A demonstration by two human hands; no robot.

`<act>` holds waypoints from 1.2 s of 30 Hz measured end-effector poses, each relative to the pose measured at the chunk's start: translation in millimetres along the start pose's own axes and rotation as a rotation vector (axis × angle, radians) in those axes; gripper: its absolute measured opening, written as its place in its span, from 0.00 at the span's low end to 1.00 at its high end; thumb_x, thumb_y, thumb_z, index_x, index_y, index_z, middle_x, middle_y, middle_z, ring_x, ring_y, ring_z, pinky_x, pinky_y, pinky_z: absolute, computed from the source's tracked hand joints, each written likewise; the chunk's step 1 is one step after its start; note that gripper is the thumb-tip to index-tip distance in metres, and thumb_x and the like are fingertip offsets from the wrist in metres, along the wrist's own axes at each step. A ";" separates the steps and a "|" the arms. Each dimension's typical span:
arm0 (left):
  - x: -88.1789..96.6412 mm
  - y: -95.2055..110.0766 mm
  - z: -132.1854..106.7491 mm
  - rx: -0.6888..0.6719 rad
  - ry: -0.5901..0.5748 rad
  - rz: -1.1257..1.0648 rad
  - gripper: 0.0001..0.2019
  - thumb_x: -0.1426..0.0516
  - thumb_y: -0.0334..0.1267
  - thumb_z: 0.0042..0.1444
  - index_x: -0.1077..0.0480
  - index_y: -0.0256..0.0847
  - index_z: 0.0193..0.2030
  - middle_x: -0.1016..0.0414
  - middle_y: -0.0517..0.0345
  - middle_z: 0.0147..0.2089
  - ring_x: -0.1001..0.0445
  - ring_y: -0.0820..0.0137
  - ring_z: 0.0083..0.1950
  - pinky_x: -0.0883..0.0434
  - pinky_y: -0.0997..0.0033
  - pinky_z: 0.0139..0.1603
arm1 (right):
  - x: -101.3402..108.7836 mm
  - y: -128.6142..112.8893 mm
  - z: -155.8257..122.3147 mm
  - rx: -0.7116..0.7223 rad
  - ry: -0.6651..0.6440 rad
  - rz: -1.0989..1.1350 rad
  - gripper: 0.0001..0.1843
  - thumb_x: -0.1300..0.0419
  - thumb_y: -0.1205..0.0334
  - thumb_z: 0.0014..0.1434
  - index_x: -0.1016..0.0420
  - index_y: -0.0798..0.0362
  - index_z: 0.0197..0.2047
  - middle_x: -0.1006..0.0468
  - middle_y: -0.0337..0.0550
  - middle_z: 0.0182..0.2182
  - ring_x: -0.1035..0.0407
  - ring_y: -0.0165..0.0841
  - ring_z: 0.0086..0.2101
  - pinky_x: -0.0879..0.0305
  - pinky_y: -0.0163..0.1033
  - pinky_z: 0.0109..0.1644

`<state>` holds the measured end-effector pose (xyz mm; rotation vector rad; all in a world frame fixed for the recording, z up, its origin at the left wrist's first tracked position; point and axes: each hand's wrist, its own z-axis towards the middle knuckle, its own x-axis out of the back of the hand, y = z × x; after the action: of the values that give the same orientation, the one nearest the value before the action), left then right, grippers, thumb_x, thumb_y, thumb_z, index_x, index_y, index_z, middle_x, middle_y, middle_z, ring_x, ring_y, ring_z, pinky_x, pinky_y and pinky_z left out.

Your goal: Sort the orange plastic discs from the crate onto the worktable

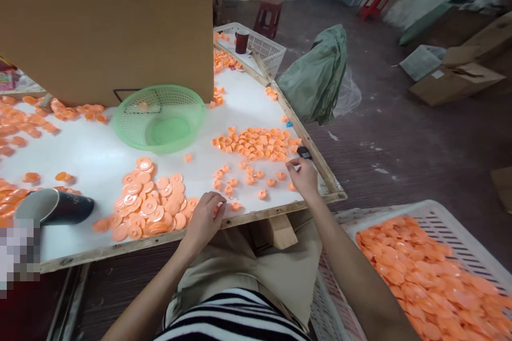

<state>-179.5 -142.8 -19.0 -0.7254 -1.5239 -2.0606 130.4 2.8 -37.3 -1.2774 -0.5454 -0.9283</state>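
Note:
My left hand (205,219) rests at the table's near edge, fingers curled, with a bit of orange plastic showing between thumb and forefinger. Just left of it lies a pile of flat, round orange plastic discs (149,205). My right hand (304,178) is held low over the table's right corner, thumb and forefinger drawn together; whatever is in them is too small to make out. Beyond it spreads a heap of small orange plastic cups (256,144). Several loose orange cups (262,194) lie scattered between my two hands.
A green mesh basket (172,138) stands behind the piles, before a large cardboard sheet (120,26). On the left, a dark cup (72,208) lies on its side. A wooden rim (276,208) borders the table. At lower right is a white crate (430,213) of orange pieces.

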 end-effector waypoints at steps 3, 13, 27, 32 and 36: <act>0.1 0.7 0.5 0.011 0.000 0.000 0.06 0.49 0.33 0.64 0.31 0.42 0.42 0.28 0.54 0.44 0.30 0.66 0.48 0.31 0.63 0.48 | -4.1 6.4 15.8 0.022 0.076 0.006 0.18 0.42 0.51 0.55 0.27 0.56 0.43 0.27 0.53 0.39 0.34 0.39 0.33 0.38 0.46 0.45; 0.7 1.2 0.3 0.029 -0.006 -0.001 0.06 0.49 0.33 0.64 0.31 0.42 0.41 0.27 0.53 0.43 0.30 0.66 0.48 0.31 0.63 0.49 | -17.7 17.1 24.5 -0.026 -0.065 0.121 0.16 0.43 0.52 0.52 0.25 0.55 0.37 0.27 0.47 0.32 0.34 0.39 0.34 0.36 0.45 0.43; 68.5 -24.7 -17.4 0.185 0.129 0.146 0.07 0.48 0.40 0.62 0.31 0.43 0.43 0.26 0.53 0.43 0.28 0.65 0.43 0.29 0.63 0.45 | -0.1 29.1 8.4 -0.019 0.094 0.088 0.10 0.40 0.55 0.52 0.31 0.52 0.32 0.28 0.47 0.33 0.34 0.40 0.35 0.38 0.47 0.45; 107.5 -62.1 -19.0 0.242 0.172 0.411 0.10 0.46 0.40 0.60 0.32 0.42 0.47 0.28 0.50 0.44 0.29 0.61 0.45 0.30 0.58 0.48 | 2.8 14.7 -1.1 0.074 0.225 0.135 0.11 0.43 0.54 0.55 0.29 0.53 0.34 0.27 0.50 0.36 0.34 0.44 0.42 0.40 0.51 0.52; 109.8 -79.4 -4.3 0.189 0.077 0.519 0.10 0.45 0.38 0.59 0.31 0.41 0.47 0.29 0.47 0.46 0.31 0.56 0.50 0.32 0.55 0.53 | 8.8 -11.1 -14.9 0.143 0.160 0.245 0.10 0.44 0.54 0.57 0.29 0.52 0.35 0.25 0.49 0.36 0.32 0.41 0.40 0.35 0.46 0.48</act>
<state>-313.8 -132.3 -3.8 -0.8499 -1.2958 -1.5229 123.9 -14.2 -27.7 -1.1015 -0.3160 -0.7647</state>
